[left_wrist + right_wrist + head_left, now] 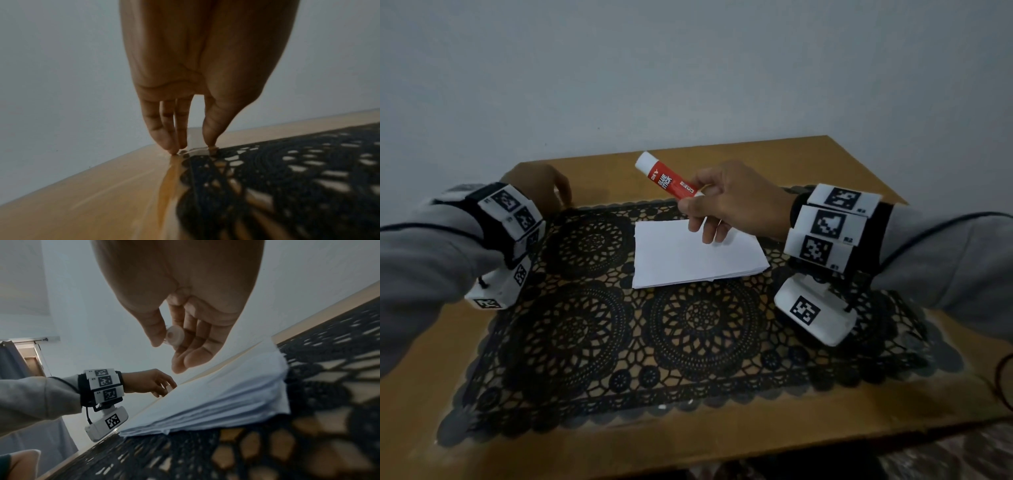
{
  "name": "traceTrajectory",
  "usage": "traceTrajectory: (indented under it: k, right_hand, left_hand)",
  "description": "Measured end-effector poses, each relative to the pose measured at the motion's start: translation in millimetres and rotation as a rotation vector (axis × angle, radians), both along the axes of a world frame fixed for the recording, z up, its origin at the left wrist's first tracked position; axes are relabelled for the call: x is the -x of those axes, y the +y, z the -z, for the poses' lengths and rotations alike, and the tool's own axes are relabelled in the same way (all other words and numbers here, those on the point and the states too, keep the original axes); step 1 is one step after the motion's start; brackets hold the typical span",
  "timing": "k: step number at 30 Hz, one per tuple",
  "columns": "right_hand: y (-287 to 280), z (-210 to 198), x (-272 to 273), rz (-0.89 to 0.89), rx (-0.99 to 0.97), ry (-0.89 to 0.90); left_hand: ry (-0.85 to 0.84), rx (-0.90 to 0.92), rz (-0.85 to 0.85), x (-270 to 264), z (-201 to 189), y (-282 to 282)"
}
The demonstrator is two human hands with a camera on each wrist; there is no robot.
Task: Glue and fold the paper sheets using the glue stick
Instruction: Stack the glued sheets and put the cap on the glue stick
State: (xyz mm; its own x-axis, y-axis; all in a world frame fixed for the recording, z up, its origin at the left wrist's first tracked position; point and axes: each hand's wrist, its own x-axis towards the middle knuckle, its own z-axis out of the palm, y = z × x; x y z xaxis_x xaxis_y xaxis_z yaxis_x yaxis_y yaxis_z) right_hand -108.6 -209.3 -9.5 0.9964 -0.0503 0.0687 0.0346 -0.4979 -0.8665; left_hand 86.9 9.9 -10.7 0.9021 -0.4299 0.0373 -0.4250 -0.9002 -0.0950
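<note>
My right hand [697, 200] holds a red and white glue stick [666, 178] between thumb and fingers, tilted up to the left above the far edge of a stack of white paper sheets [698, 255]. From the right wrist, the glue stick's round white end [174, 335] shows between the thumb and fingers of that hand [170, 344], over the paper stack [222, 395]. My left hand [561, 200] is at the far left corner of the black mat. There its thumb and fingertips [174, 149] pinch a small white piece [197, 151] against the table; the same small white piece [169, 388] also shows from the right wrist.
A black lace mat [592, 329] covers most of the wooden table [688, 442], which stands against a pale wall. The paper lies on the mat's far right part. A dark cable [1001, 380] loops off the table's right edge.
</note>
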Motion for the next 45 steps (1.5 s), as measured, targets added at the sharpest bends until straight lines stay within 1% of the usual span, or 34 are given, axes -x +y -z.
traceTrajectory:
  k: [2, 3, 5, 7, 8, 12, 14, 16, 21, 25, 28, 31, 36, 38, 41, 45]
  right_hand:
    - [0, 1, 2, 0.009, 0.009, 0.007]
    - [1, 2, 4, 0.015, 0.016, 0.012]
    - [3, 1, 7, 0.021, 0.028, 0.018]
    - [6, -2, 12, 0.025, 0.03, 0.023]
    - [7, -3, 15, 0.025, 0.03, 0.024]
    - [13, -13, 30, 0.023, 0.048, 0.017]
    - [15, -18, 38, 0.02, 0.056, 0.015]
    - [17, -21, 47, 0.012, 0.069, 0.011]
    - [21, -30, 63, -0.004, 0.111, -0.023]
    - [26, -34, 71, -0.033, 0.153, -0.034]
    - [30, -36, 74, -0.038, 0.171, -0.051]
    - [30, -38, 76, -0.036, 0.206, -0.057]
    - [29, -40, 77, -0.021, 0.177, -0.05]
    - [28, -40, 77, -0.015, 0.168, -0.04]
    - [30, -39, 76, -0.021, 0.168, -0.033]
    - [33, -39, 76, -0.032, 0.195, -0.052]
  left_hand:
    - [-0.037, 0.096, -0.011, 6, -5, -1]
    - [-0.025, 0.163, 0.003, 11, -10, -3]
    - [0.11, 0.353, 0.047, 26, -20, -10]
    - [0.32, 0.602, 0.068, 49, -32, -18]
    - [0.401, 0.698, 0.085, 60, -38, -21]
    - [0.609, 0.88, 0.173, 102, -52, -27]
    - [0.656, 0.955, 0.191, 117, -57, -26]
    - [0.666, 1.022, 0.185, 130, -60, -24]
    - [0.605, 1.024, 0.218, 151, -64, -19]
    - [0.59, 1.03, 0.234, 159, -67, -16]
    - [0.534, 0.962, 0.251, 162, -69, -15]
    - [0.458, 0.838, 0.246, 167, -71, -15]
    - [0.59, 0.94, 0.247, 169, -78, -11]
    - [0.574, 0.923, 0.306, 167, -79, -6]
    - [0.506, 0.848, 0.375, 167, -77, 1]
    - [0.475, 0.761, 0.383, 168, -75, 5]
